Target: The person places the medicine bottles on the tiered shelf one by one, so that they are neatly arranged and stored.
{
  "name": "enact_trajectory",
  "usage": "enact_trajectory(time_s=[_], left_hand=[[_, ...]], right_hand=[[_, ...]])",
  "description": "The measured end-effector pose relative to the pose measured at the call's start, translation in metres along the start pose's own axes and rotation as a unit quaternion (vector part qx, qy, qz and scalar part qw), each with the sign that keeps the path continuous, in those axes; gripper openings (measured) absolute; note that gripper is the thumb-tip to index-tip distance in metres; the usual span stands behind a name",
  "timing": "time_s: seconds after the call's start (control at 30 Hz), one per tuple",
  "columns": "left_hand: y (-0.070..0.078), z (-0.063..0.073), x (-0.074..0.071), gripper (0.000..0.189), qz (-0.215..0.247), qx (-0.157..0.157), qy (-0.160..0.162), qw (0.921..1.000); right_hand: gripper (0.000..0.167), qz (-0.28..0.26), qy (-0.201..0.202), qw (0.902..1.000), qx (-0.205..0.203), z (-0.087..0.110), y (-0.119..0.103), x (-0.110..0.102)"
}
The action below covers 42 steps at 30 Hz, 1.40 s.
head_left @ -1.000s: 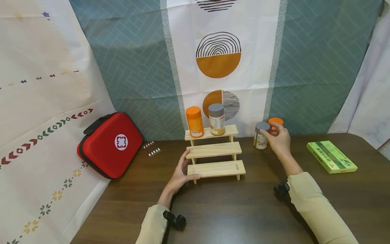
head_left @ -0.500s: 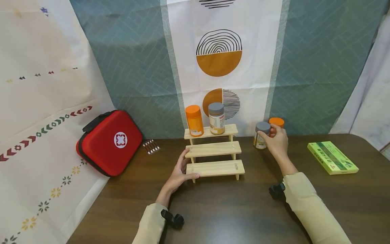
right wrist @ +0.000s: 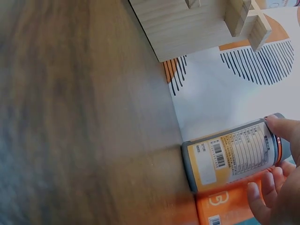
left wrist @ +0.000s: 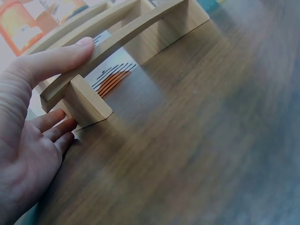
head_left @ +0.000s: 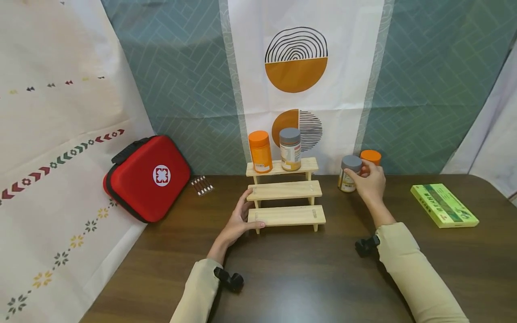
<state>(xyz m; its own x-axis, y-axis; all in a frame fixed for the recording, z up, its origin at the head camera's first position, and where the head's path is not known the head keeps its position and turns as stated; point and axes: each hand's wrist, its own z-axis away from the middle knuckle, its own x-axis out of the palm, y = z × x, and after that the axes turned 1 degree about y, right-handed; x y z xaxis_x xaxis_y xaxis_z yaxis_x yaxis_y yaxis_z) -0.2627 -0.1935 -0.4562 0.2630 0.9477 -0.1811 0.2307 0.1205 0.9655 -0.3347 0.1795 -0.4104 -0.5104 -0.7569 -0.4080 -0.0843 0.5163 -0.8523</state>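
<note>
My left hand (head_left: 238, 222) grips the left end of a three-tier wooden stand (head_left: 286, 215), thumb over the lowest shelf and fingers by its side. An orange bottle (head_left: 261, 154) and a grey-lidded jar (head_left: 290, 152) stand upright on the top tier; the two lower shelves are bare. To the right, my right hand (head_left: 371, 181) holds a second grey-lidded jar (right wrist: 232, 152) near its lid, thumb on one side and fingers on the other. That jar is upright on the table, its base at the tabletop in the right wrist view. Partly hidden behind my fingers is another orange bottle (head_left: 370, 156).
A red first-aid case (head_left: 149, 179) leans against the left cloth, with a small pack of swabs (head_left: 202, 185) beside it. At the right lies a flat green-yellow box (head_left: 444, 205). A patterned cloth (head_left: 181, 89) hangs along the table's back edge.
My right hand has shifted slightly left and its fingers have come closer around the grey-lidded jar. My left hand stays on the stand. The head view has tilted a little downward.
</note>
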Motion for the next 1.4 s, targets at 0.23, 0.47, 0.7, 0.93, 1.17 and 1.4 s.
enact_trajectory(time_s=[0.23,0.47,0.7,0.93,1.17,1.4], left_hand=[[0.001,0.001,0.000,0.105,0.003,-0.003,0.008,1.0000],[0.000,0.000,0.001,0.103,0.001,-0.004,0.006,1.0000],[0.001,0.001,0.002,0.103,0.004,-0.004,0.011,0.9999],[0.002,-0.001,0.001,0.105,0.004,-0.003,0.009,0.9999],[0.001,-0.003,-0.002,0.105,0.004,-0.003,0.009,0.9999],[0.000,0.000,-0.001,0.105,0.003,-0.008,0.007,0.9999]], right_hand=[[0.058,-0.003,0.002,0.9999,-0.015,0.002,-0.005,0.001],[0.057,-0.009,0.011,0.9990,-0.043,0.006,-0.016,-0.002],[0.056,-0.035,0.029,0.9972,-0.060,0.008,-0.028,-0.006],[0.055,-0.068,0.049,0.9936,-0.077,0.012,-0.045,-0.014],[0.053,-0.085,0.016,0.9913,-0.099,0.020,-0.066,-0.022],[0.051,-0.102,-0.047,0.9826,-0.148,0.038,-0.090,-0.026]])
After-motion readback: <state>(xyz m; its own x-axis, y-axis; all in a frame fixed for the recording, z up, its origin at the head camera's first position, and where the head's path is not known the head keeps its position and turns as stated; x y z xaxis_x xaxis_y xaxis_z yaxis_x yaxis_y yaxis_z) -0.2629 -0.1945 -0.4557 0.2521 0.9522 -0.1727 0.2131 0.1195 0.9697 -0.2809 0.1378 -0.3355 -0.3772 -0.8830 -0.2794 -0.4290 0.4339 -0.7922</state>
